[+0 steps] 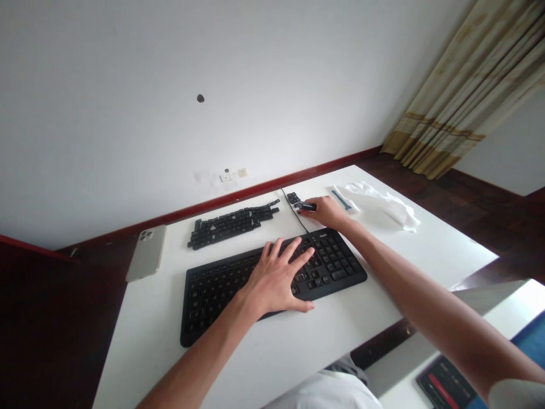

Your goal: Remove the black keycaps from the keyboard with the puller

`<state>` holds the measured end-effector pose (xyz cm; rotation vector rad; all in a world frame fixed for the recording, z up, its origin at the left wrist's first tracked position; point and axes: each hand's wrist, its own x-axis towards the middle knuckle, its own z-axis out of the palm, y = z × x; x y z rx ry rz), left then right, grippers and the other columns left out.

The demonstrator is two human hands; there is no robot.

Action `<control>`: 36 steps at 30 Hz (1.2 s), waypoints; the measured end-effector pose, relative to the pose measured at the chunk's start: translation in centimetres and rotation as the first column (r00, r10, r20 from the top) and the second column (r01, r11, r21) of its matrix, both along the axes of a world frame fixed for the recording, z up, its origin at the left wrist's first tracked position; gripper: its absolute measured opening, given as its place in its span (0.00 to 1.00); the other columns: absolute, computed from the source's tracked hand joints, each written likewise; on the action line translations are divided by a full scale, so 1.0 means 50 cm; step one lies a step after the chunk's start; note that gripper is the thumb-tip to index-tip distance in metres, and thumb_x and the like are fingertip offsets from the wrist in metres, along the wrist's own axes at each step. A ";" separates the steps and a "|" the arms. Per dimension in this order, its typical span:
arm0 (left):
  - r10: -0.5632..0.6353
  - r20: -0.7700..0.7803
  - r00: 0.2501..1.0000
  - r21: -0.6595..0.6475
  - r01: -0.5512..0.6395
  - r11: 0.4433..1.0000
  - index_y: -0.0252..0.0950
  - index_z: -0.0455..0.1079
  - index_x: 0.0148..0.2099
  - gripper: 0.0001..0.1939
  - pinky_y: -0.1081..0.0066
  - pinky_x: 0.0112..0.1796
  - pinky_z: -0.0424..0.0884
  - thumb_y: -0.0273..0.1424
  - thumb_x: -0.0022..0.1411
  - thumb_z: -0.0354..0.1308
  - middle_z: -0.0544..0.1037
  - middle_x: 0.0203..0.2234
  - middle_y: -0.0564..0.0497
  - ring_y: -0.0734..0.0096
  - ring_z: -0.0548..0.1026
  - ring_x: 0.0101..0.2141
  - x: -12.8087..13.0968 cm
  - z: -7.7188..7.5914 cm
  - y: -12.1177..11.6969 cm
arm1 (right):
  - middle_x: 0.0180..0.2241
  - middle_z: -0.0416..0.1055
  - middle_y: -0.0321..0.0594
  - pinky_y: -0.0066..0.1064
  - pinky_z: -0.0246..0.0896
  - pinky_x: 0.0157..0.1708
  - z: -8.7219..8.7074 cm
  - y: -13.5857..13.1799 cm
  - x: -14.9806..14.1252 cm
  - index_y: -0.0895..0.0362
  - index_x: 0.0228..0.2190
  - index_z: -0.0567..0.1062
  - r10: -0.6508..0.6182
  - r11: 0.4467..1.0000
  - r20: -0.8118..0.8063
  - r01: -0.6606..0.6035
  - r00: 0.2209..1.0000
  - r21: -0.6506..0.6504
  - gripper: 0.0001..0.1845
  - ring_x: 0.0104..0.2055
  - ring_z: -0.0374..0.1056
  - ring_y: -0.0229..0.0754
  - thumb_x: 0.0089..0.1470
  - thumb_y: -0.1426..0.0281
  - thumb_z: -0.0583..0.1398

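A: Our left hand (275, 275) lies spread on the matte black keyboard (336, 267), well apart from our right hand (323, 211), which pinches a small black piece (307, 207) just beside a little keycap cluster (293, 198).

B: If we catch the thin black cable (294, 209) there, we could scatter that cluster and the long row of loose keycaps (232, 224) across the smooth white desk (153, 352).

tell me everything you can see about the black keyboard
The black keyboard is matte plastic, with a number pad at its right end, lying flat and angled on the white desk. Its right keys keep their caps; the left section looks stripped to small stems, though that's hard to tell. The left hand rests on it, and a thin black cable leaves its top edge.
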<state>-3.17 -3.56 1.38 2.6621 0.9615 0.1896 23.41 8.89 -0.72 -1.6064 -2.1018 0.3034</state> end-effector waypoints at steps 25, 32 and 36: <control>0.030 -0.014 0.999 0.033 -0.029 0.999 0.50 0.53 0.79 0.59 0.37 0.69 0.52 0.62 0.51 0.69 0.54 0.77 0.46 0.32 0.56 0.69 -0.014 0.005 -0.002 | 0.34 0.84 0.47 0.35 0.60 0.36 -0.013 0.009 -0.024 0.56 0.35 0.85 0.038 0.998 -0.051 -0.036 0.998 0.043 0.13 0.34 0.77 0.50 0.62 0.59 0.66; 0.023 -0.038 0.999 0.023 -0.022 0.999 0.50 0.53 0.79 0.60 0.35 0.69 0.51 0.63 0.51 0.68 0.51 0.78 0.46 0.29 0.54 0.71 -0.016 -0.003 0.000 | 0.33 0.84 0.46 0.34 0.60 0.36 -0.009 0.007 -0.022 0.57 0.35 0.85 0.050 0.995 -0.115 -0.040 0.992 0.091 0.13 0.33 0.75 0.48 0.61 0.60 0.65; 0.025 -0.063 0.998 -0.002 -0.025 1.000 0.51 0.50 0.79 0.61 0.33 0.69 0.49 0.65 0.52 0.67 0.48 0.79 0.46 0.25 0.50 0.72 -0.017 -0.003 0.000 | 0.28 0.80 0.42 0.33 0.57 0.34 -0.002 -0.001 -0.024 0.58 0.31 0.83 0.047 0.991 -0.138 -0.028 0.989 0.135 0.18 0.30 0.71 0.44 0.62 0.57 0.64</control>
